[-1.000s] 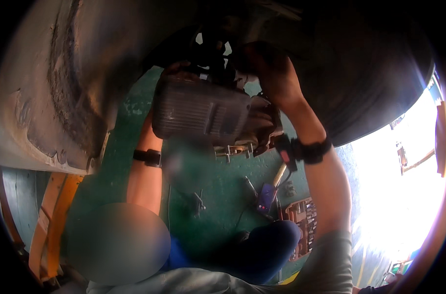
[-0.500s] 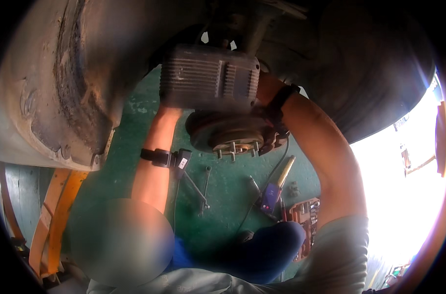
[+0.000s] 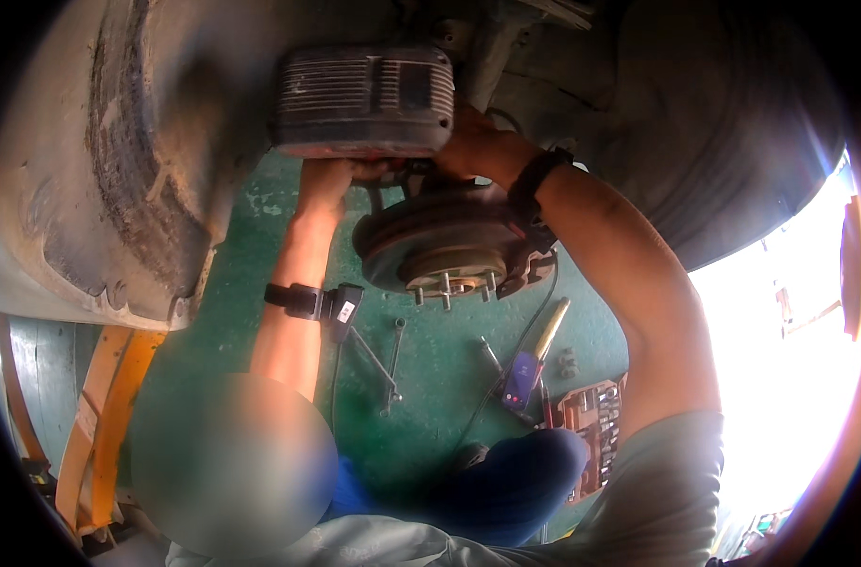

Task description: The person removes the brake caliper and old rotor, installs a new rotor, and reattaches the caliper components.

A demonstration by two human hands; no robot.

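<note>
A cordless power tool, its ribbed dark battery pack point(image 3: 360, 99) toward me, is held up in the wheel well. My left hand point(image 3: 331, 178) is closed on it from below, fingers partly hidden under the pack. My right hand point(image 3: 473, 140) grips it at the right, behind the pack; the tool's head is hidden. Just below both hands is a rusty brake disc point(image 3: 383, 250) with a hub and several upright studs point(image 3: 445, 293). Suspension parts point(image 3: 492, 61) rise behind the tool.
The rusty fender point(image 3: 119, 208) arches at left above an orange metal stand point(image 3: 123, 406); the dark liner point(image 3: 705, 113) curves at right. Wrenches point(image 3: 393, 369), a phone-like device point(image 3: 521, 380), a cable and a socket case point(image 3: 591, 430) lie on the green floor point(image 3: 241, 283). My bent knee is below.
The tool has risen and then shifted left, its battery pack levelling out and uncovering the brake disc. My right forearm has swung across toward the tool; my left hand has come into view beneath it.
</note>
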